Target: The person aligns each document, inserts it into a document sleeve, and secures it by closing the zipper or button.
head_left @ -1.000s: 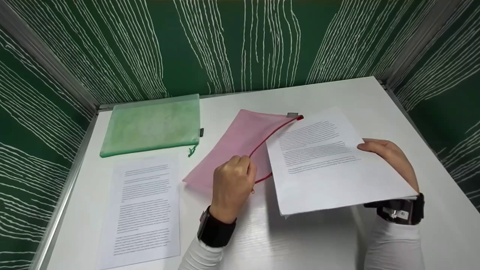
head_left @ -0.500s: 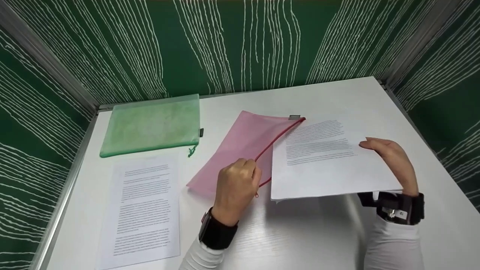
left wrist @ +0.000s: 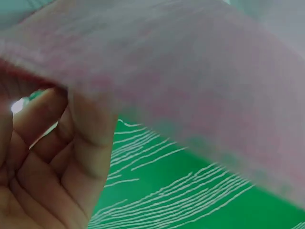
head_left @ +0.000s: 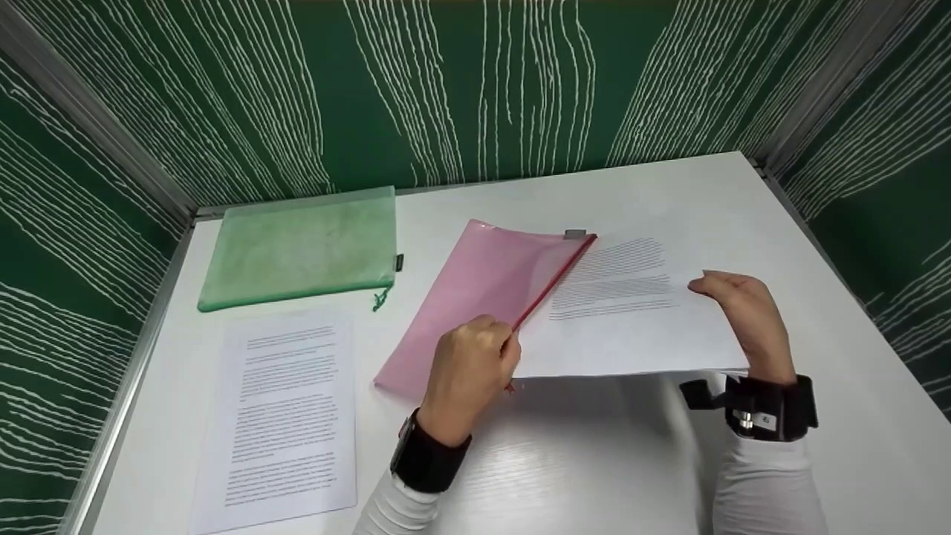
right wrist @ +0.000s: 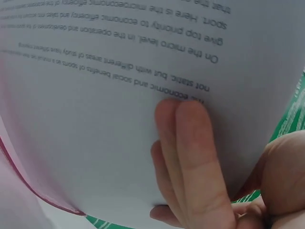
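My left hand (head_left: 472,364) grips the open edge of a pink zipper pouch (head_left: 468,290) near its lower corner. Along that edge runs a red zipper (head_left: 555,282). A small stack of printed paper (head_left: 617,345) lies in my right hand (head_left: 747,316), thumb on top and fingers beneath. The stack's left side is at the pouch mouth, partly behind the pink material. From below, the right wrist view has my fingers (right wrist: 198,148) flat against the printed underside, with the red edge at lower left. In the left wrist view, the pouch's mesh hides some of my fingertips.
A green zipper pouch (head_left: 304,249) lies at the back left of the white table (head_left: 557,483). In front of it is another printed sheet or stack (head_left: 282,423). Green walls with white lines (head_left: 520,89) border the table at the back and sides.
My right hand has moved left with the paper stack, and its left side has gone into the pouch mouth. The stack's near edge has risen in view. My left hand has shifted slightly right.
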### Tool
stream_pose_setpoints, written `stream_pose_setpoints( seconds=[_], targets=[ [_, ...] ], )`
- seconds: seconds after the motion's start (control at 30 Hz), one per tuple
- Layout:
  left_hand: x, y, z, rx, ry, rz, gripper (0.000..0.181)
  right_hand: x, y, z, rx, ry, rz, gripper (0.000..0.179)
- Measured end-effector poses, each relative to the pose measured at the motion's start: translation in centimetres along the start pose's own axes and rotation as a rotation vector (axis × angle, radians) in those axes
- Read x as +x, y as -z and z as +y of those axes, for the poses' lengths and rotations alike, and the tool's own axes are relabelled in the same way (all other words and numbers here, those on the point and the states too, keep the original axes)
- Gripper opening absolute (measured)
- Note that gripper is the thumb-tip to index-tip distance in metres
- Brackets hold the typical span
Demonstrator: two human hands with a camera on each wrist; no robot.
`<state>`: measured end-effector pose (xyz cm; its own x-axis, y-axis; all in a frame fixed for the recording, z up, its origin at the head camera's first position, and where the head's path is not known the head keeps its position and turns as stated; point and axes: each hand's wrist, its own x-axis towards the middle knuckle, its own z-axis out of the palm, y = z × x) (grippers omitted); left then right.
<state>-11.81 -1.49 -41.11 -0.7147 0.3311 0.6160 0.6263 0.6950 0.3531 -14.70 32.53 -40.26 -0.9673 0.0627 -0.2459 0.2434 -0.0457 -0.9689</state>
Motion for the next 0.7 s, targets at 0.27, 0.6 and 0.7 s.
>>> stream_pose_setpoints(
  seconds=[0.27,0.6,0.7],
  targets=[
    [0.1,0.7,-0.7,-0.19,-0.04,-0.262,0.016,0.4,0.1,0.2,-0.046,-0.021,0.052,0.026],
    [-0.1,1.4,-0.7,-0.238,-0.038,-0.415,0.019,0.4,0.1,0.2,0.036,-0.04,0.089,0.013],
    [-0.3,1.4,-0.5,-0.194,-0.055,-0.428,0.022,0.4,0.1,0.3,0.027,-0.041,0.092,0.015]
  ],
)
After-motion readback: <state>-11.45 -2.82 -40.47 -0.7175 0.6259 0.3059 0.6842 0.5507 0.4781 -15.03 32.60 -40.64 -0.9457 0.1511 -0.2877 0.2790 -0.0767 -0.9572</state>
